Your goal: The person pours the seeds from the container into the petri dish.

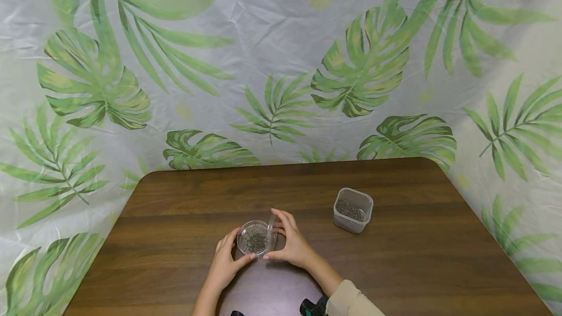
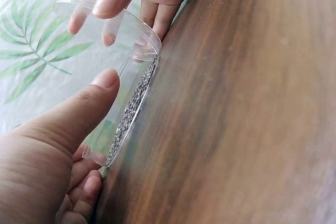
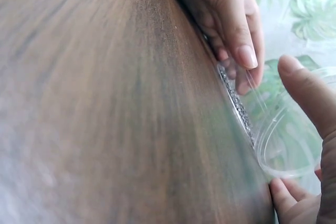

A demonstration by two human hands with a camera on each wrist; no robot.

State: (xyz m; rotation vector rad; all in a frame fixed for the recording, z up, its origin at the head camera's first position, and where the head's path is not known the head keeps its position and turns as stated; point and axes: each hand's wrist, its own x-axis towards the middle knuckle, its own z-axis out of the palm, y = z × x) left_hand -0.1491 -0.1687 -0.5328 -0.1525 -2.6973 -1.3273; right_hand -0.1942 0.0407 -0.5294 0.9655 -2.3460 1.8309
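Note:
A clear petri dish point(image 1: 247, 228) lies on the wooden table, with small dark grains point(image 1: 256, 243) spread over its bottom. My left hand point(image 1: 223, 260) grips it from the left, thumb at the near side and fingers round the far side. In my right hand point(image 1: 295, 246) is the dish's clear lid point(image 1: 271, 238), held by its edge between thumb and fingers. The lid stands steeply tilted at the right side of the dish. In the left wrist view, the lower edge of the lid point(image 2: 113, 11) meets the rim of the dish at the grains' end.
To the right, farther back on the brown table point(image 1: 184, 238), stands a translucent square tub point(image 1: 354, 227) partly filled with similar dark grains. A leaf-patterned curtain point(image 1: 281, 62) hangs behind the table. Black devices point(image 1: 312, 307) show at the wrists.

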